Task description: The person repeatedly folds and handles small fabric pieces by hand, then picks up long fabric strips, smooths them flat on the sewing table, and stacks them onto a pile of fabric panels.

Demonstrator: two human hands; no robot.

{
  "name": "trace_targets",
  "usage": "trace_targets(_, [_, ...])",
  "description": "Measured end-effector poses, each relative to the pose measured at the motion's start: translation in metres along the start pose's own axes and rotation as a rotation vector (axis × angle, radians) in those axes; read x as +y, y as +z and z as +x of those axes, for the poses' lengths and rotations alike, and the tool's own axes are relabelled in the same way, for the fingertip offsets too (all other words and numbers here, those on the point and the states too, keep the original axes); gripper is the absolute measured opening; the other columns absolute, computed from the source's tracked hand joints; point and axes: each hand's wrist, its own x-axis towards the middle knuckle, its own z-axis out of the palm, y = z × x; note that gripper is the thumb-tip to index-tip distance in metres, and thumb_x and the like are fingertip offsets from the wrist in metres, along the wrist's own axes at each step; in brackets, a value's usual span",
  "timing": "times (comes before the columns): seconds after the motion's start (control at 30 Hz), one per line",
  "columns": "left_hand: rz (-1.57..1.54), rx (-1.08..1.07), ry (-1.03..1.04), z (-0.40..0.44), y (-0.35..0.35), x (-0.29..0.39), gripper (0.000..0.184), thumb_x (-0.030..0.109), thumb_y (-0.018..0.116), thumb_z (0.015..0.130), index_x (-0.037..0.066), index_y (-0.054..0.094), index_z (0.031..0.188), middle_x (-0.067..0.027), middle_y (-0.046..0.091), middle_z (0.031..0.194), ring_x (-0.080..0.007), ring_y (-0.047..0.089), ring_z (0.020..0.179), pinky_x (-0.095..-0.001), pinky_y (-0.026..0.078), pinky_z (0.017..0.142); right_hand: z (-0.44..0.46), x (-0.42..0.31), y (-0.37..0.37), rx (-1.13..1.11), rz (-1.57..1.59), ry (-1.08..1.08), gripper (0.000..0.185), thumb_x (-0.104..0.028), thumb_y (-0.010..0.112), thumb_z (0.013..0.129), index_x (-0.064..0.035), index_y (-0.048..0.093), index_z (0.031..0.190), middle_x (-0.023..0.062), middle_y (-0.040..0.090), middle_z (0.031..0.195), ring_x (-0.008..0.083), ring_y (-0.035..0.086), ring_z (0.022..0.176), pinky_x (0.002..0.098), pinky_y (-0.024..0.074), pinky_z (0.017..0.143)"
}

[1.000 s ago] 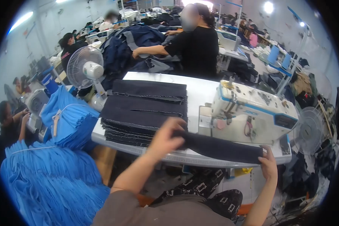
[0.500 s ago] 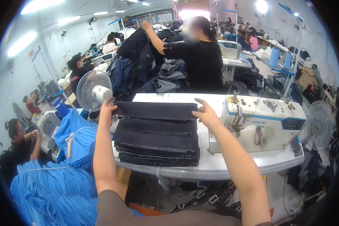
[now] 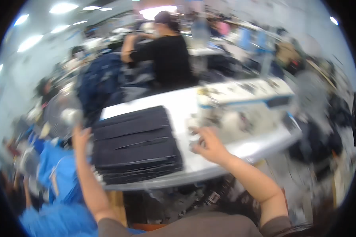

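A stack of folded dark cloth pieces (image 3: 134,138) with frayed edges lies on the white sewing table (image 3: 182,98). My left hand (image 3: 81,136) is at the stack's left edge, fingers apart, holding nothing that shows. To the right of the stack, my right hand (image 3: 207,145) is over the tabletop in front of the sewing machine (image 3: 245,94), its fingers apart and empty. The view is blurred by motion, so whether the left fingertips touch the cloth is unclear.
Blue cloth bundles (image 3: 63,170) are at the lower left, beside a fan (image 3: 63,114). Across the table a person in black (image 3: 172,59) stands by heaped dark cloth (image 3: 101,79). Another fan (image 3: 310,93) is at the right.
The dark strip held between both hands a second ago has left them, and a piece was laid along the stack's top. My right hand has since moved off the stack toward the machine; the view has turned.
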Motion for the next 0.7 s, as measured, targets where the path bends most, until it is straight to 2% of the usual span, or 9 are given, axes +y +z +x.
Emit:
trace_targets(0.03, [-0.318, -0.047, -0.065, -0.032, -0.007, 0.06, 0.052, 0.018, 0.061, 0.086, 0.001, 0.046, 0.132, -0.0157, 0.05, 0.13, -0.0234, 0.047, 0.121, -0.0319, 0.039, 0.098, -0.032, 0.001, -0.015, -0.043, -0.02, 0.044, 0.049, -0.024, 0.064, 0.084, -0.0076, 0.05, 0.127, 0.0123, 0.056, 0.108, 0.0195, 0.057, 0.074, 0.0327, 0.0483, 0.07])
trace_targets(0.13, [-0.676, -0.243, 0.149, -0.104, 0.004, 0.118, 0.047, 0.008, 0.051, 0.091, -0.003, 0.041, 0.136, -0.017, 0.053, 0.128, -0.0257, 0.051, 0.119, -0.0382, 0.036, 0.104, -0.139, 0.001, -0.058, -0.164, -0.022, 0.287, 0.037, -0.019, 0.06, 0.085, -0.0059, 0.055, 0.119, 0.0112, 0.059, 0.104, 0.0208, 0.059, 0.076, 0.033, 0.049, 0.072])
trace_targets(0.2, [-0.763, -0.623, 0.433, -0.149, 0.024, 0.153, 0.039, 0.014, 0.059, 0.086, -0.007, 0.053, 0.118, -0.0195, 0.059, 0.117, -0.0279, 0.058, 0.106, -0.036, 0.042, 0.094, -0.214, 0.01, -0.073, -0.123, 0.045, 0.442, 0.033, -0.02, 0.059, 0.086, -0.0062, 0.058, 0.116, 0.0114, 0.061, 0.1, 0.0213, 0.062, 0.082, 0.0329, 0.0502, 0.074])
trace_targets(0.23, [-0.787, -0.855, 0.539, -0.169, 0.04, 0.177, 0.051, 0.032, 0.058, 0.086, -0.007, 0.052, 0.119, -0.0188, 0.058, 0.112, -0.0259, 0.059, 0.098, -0.0364, 0.044, 0.09, -0.245, 0.011, -0.078, -0.11, 0.027, 0.513, 0.031, -0.02, 0.059, 0.086, -0.0057, 0.059, 0.114, 0.0124, 0.063, 0.098, 0.022, 0.064, 0.086, 0.0332, 0.0512, 0.076])
trace_targets(0.33, [-0.78, -1.354, 0.525, -0.214, 0.104, 0.227, 0.031, 0.009, 0.06, 0.078, -0.008, 0.059, 0.104, -0.0191, 0.063, 0.104, -0.0275, 0.06, 0.099, -0.0348, 0.043, 0.089, -0.339, -0.019, -0.093, 0.145, 0.001, 0.825, 0.032, -0.02, 0.059, 0.086, -0.0053, 0.059, 0.115, 0.0125, 0.063, 0.1, 0.0221, 0.063, 0.085, 0.0332, 0.0511, 0.075])
trace_targets(0.4, [-0.584, -1.282, 0.579, -0.246, 0.144, 0.267, 0.028, 0.003, 0.056, 0.075, -0.007, 0.061, 0.1, -0.018, 0.064, 0.096, -0.0275, 0.06, 0.097, -0.0341, 0.043, 0.09, -0.396, -0.036, -0.099, 0.281, 0.063, 0.956, 0.034, -0.021, 0.06, 0.085, -0.0052, 0.059, 0.115, 0.0135, 0.065, 0.098, 0.0232, 0.064, 0.087, 0.0332, 0.0507, 0.076])
trace_targets(0.57, [-0.633, -1.068, 0.689, -0.272, 0.237, 0.272, 0.026, 0.001, 0.053, 0.081, -0.004, 0.059, 0.106, -0.0162, 0.06, 0.112, -0.0284, 0.055, 0.109, -0.0345, 0.037, 0.098, -0.515, -0.079, -0.117, 0.393, -0.556, 1.401, 0.037, -0.022, 0.064, 0.079, -0.0047, 0.062, 0.112, 0.0154, 0.067, 0.094, 0.0298, 0.063, 0.093, 0.0366, 0.0492, 0.083])
trace_targets(0.63, [-0.561, -0.857, 0.676, -0.275, 0.257, 0.266, 0.026, 0.003, 0.052, 0.083, -0.004, 0.058, 0.107, -0.0163, 0.056, 0.118, -0.029, 0.051, 0.113, -0.0355, 0.035, 0.1, -0.555, -0.076, -0.123, 0.572, -0.624, 1.69, 0.037, -0.021, 0.063, 0.077, -0.0066, 0.062, 0.111, 0.0161, 0.065, 0.103, 0.0323, 0.061, 0.097, 0.0397, 0.0485, 0.084])
trace_targets(0.7, [-0.581, -0.843, 0.653, -0.271, 0.277, 0.243, 0.025, 0.004, 0.051, 0.085, -0.003, 0.058, 0.107, -0.0153, 0.056, 0.119, -0.0279, 0.05, 0.114, -0.0353, 0.035, 0.099, -0.579, -0.058, -0.12, 0.561, -0.726, 1.746, 0.039, -0.022, 0.064, 0.077, -0.0074, 0.061, 0.113, 0.0158, 0.061, 0.112, 0.032, 0.06, 0.101, 0.0403, 0.0482, 0.086])
